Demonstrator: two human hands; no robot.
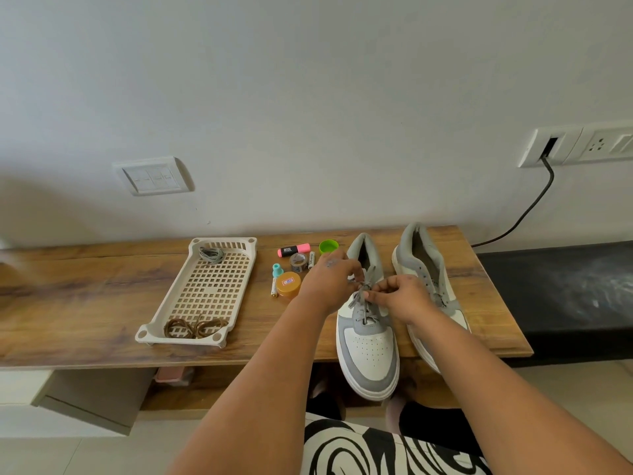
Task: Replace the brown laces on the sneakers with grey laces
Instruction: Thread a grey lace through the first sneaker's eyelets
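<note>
Both hands lacing the near sneaker.
Left hand and right hand pinch the grey lace over the left sneaker at the wooden table edge; second sneaker alongside. Brown laces and a spare grey lace lie in the tray.

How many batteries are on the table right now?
2: one battery beside the tape roll, another battery left of the orange tin. Others may hide behind the left hand.

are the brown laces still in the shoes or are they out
Out. The brown laces lie coiled at the near end of the tray; both hands work a grey lace on the left sneaker.
</note>
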